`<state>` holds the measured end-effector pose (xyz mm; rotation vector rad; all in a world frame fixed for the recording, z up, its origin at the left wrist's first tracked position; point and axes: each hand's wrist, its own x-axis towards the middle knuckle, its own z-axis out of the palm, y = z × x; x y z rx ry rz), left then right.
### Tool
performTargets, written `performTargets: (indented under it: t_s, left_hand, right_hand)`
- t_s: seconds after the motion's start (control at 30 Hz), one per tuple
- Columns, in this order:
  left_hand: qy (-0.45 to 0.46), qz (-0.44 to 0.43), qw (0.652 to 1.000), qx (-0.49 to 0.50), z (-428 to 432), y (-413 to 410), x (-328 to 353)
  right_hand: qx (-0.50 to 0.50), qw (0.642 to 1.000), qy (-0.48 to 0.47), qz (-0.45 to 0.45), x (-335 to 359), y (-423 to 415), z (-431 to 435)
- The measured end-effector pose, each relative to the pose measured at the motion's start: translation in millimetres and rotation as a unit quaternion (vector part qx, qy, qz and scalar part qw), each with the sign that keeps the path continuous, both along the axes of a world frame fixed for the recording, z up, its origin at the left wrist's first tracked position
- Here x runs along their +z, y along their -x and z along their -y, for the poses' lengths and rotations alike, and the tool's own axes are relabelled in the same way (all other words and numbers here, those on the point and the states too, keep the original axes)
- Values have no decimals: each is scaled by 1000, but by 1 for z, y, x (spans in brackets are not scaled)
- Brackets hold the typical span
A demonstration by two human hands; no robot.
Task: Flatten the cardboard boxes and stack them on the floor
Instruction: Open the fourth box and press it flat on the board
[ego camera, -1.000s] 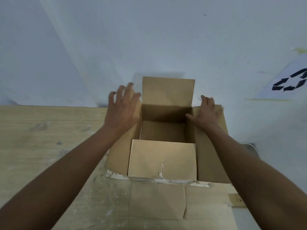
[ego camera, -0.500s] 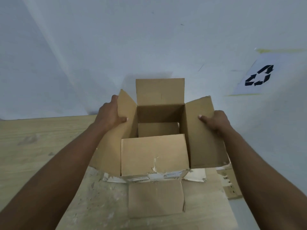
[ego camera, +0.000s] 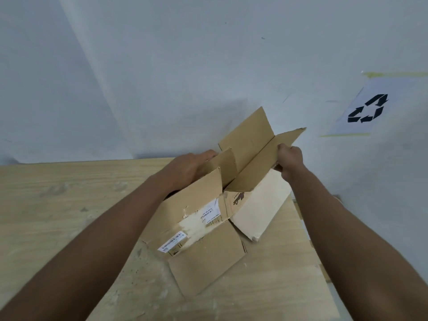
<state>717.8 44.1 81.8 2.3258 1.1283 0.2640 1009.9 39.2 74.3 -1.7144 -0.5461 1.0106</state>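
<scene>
A brown cardboard box point(ego camera: 208, 200) with torn white labels is lifted and skewed above a wooden table point(ego camera: 58, 205), its walls folding toward each other. My left hand point(ego camera: 187, 170) grips the box's left wall near the top, fingers curled over the edge. My right hand point(ego camera: 289, 162) pinches the right flap at its upper edge. A lower flap point(ego camera: 206, 258) hangs down toward the table and a pale flap point(ego camera: 259, 209) sticks out on the right.
The table's right edge runs by a pale floor or wall. A white sheet with a black recycling symbol point(ego camera: 368, 110) is taped at the upper right. More cardboard point(ego camera: 301, 212) peeks from under the table's right edge.
The box was upright and square with both hands on its side flaps. It has since been lifted, turned clockwise and pushed into a slanted, partly collapsed shape.
</scene>
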Motion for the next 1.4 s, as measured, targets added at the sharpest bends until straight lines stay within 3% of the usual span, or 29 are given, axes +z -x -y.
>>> performTargets:
  t_s: [0.13, 0.2, 0.23, 0.27, 0.33, 0.5, 0.57, 0.63, 0.73, 0.87, 0.97, 1.17, 1.27, 1.4]
  left_hand:
    - [-33, -24, 999, 10, 1, 1, -8]
    - [-10, -45, 999, 22, 6, -1, -8]
    - [-5, -58, 998, 23, 7, -3, -7]
    - [-7, -69, 997, 22, 7, -3, -6]
    - [-23, -66, 997, 21, 5, 1, -7]
    - [3, -78, 997, -16, 0, 9, -18]
    - [36, -86, 996, -7, -3, 11, -19]
    - [106, -82, 991, 22, -8, 12, -21]
    - [268, -86, 956, 84, -13, 6, -22]
    - [434, 29, 876, 210, -41, 6, -36]
    - [490, 114, 812, 296, -61, 8, -41]
    - [455, 39, 854, 248, -71, -12, -44]
    - [446, 50, 866, 220, -74, -17, -56]
    - [414, 64, 870, 260, -67, -22, -59]
  right_hand:
    - [5, 996, -63, -60, -2, 22, 1]
    - [50, 991, -124, 24, -7, 33, 2]
    - [109, 972, -156, 136, -11, 37, 3]
    - [186, 933, -174, 254, -18, 38, 2]
    - [324, 844, -153, 400, -30, 36, -3]
    - [402, 726, -133, 542, -37, 32, -22]
    - [411, 699, -139, 569, -40, 30, -26]
    - [405, 706, -148, 561, -44, 30, -28]
    - [384, 723, -161, 551, -52, 31, -28]
    - [379, 736, -168, 535, -61, 28, -27]
    - [367, 750, -176, 522, -65, 28, -28]
    - [354, 767, -181, 504, -71, 35, -35]
    - [344, 758, -192, 520, -76, 39, -41]
    - [341, 755, -196, 525, -81, 46, -50]
